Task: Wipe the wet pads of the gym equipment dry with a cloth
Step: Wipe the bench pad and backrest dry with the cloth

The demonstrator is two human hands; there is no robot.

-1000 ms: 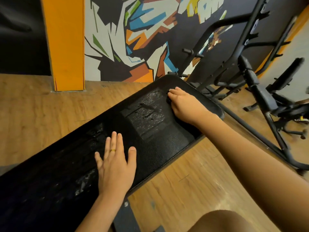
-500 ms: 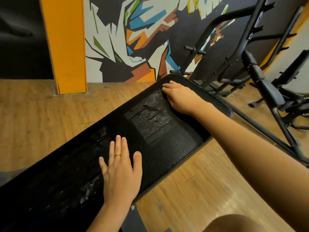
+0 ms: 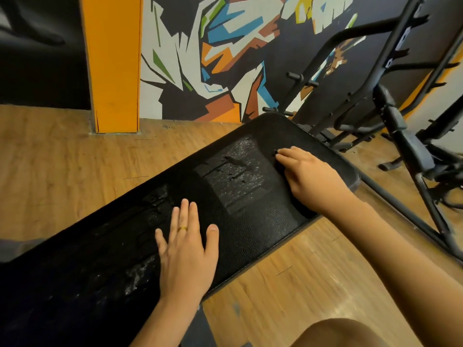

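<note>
Head view: the pad (image 3: pixel 250 221), slanting across the floor (image 3: pixel 62 159), is being pressed by the left hand (image 3: pixel 186 254), flat, fingers straight, nothing held. Farther, beside wet patches (image 3: pixel 235 171), the right hand (image 3: pixel 310 176) is being rested palm-down; whether anything is being gripped beneath cannot be told. Behind, gym frames (image 3: pixel 400 136) are being backed by a mural (image 3: pixel 213 58)

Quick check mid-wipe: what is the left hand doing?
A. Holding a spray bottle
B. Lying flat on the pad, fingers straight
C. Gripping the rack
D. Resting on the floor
B: the left hand lies palm down on the pad, fingers straight, holding nothing.
</note>
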